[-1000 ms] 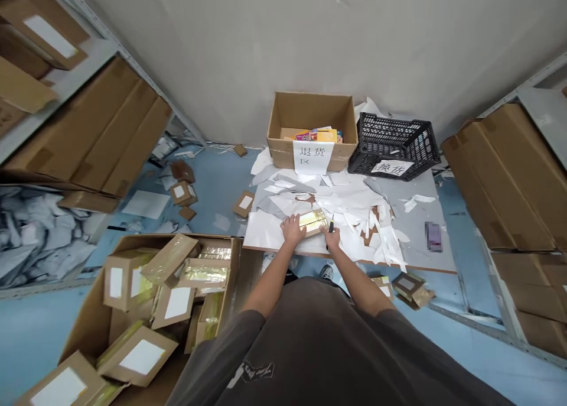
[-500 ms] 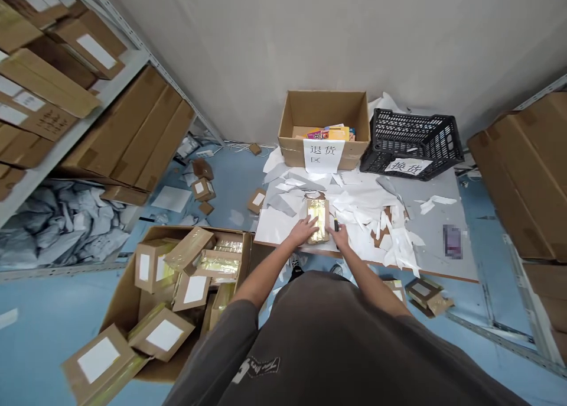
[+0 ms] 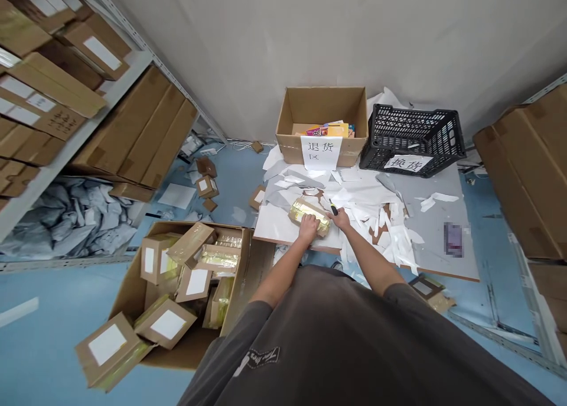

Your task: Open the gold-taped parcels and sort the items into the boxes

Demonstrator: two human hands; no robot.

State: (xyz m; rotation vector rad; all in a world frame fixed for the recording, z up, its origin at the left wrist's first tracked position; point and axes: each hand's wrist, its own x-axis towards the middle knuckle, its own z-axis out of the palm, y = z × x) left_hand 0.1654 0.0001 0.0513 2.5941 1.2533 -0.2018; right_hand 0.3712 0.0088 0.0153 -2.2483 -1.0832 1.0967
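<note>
The open carton of parcels stood at the left, beside the tabletop. The left hand was clamped on the taped box, fingers bent over its near side; the box lay at an angle on torn white paper. That hold steadied it, though fingertips were best kept off any line the blade would follow. Just right of the box, the right hand was closed around the cutter, its tip pointing away from the body. Shallow strokes along the tape, directed clear of the left hand, suited this grip.
</note>
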